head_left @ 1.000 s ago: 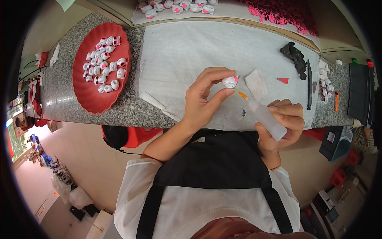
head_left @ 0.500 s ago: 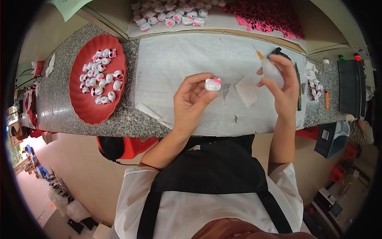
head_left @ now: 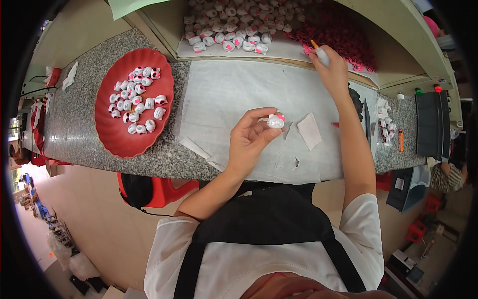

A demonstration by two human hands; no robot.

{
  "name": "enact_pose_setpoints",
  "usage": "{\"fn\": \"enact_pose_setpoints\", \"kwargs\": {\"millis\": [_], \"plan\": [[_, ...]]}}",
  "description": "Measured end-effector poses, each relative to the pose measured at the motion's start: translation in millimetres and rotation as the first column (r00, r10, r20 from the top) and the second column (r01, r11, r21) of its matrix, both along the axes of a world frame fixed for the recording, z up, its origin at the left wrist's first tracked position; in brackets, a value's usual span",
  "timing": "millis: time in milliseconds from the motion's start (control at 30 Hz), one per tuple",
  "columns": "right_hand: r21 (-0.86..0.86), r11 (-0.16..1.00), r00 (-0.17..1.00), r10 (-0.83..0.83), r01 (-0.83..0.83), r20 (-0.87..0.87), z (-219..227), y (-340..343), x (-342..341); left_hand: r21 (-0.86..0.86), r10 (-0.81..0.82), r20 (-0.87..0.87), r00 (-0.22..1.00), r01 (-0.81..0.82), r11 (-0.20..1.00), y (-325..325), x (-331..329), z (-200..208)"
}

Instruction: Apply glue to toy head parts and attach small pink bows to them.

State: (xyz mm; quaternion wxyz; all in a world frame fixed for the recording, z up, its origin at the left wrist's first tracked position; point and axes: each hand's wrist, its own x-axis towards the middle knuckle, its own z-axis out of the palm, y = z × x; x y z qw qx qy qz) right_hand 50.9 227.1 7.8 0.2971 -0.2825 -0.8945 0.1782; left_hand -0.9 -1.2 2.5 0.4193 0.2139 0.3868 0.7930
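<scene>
Between thumb and fingers, my left hand [head_left: 247,142] pinches a small white cat-head figurine [head_left: 275,121] with a pink bow, held above the white paper sheet [head_left: 219,94]. My right hand [head_left: 332,72] is closed around a translucent squeeze bottle [head_left: 322,56] with an orange needle tip. It is stretched out to the shelf, at the near edge of a heap of small pink pieces [head_left: 343,42]. Whether its fingertips touch one of those pieces is too small to tell. Left of that heap lie many white cat-head figurines [head_left: 229,36], some with pink parts.
A red scalloped tray [head_left: 107,132] with several pink-and-white figurines stands on the speckled counter at left. A whitish square pad [head_left: 309,131] lies on the paper. More figurines [head_left: 387,128], an orange cutter [head_left: 401,140] and a dark bin [head_left: 435,122] are at right.
My right hand has moved forward from above the paper to the shelf's pink heap, still with the squeeze bottle. My left hand keeps the figurine pinched; the view has shifted somewhat.
</scene>
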Motion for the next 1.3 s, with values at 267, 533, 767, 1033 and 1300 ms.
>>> {"fn": "enact_pose_setpoints", "kwargs": {"millis": [267, 533, 767, 1033, 1300], "plan": [[-0.733, 0.627, 0.898, -0.119, -0.263, -0.424, 34, -93, 49, 0.006, 0.015, -0.055, 0.998, -0.015, 1.000, 2, -3, -5], [-0.820, 0.352, 0.836, -0.153, -0.452, -0.527, 11, -137, 66, -0.029, 0.097, -0.363, 0.927, -0.115, 0.993, 6, 4, -4], [-0.837, 0.367, 0.882, -0.085, -0.406, -0.464, 9, -136, 69, -0.041, 0.073, -0.772, 0.632, -0.164, 0.986, 6, 3, -8], [-0.827, 0.411, 0.870, -0.138, -0.385, -0.473, 5, -136, 68, -0.001, 0.060, -0.750, 0.659, -0.091, 0.996, 5, 3, -6], [-0.811, 0.364, 0.816, -0.189, -0.458, -0.546, 9, -142, 63, 0.010, -0.085, -0.212, 0.974, 0.089, 0.996, 3, 3, 0]]}}
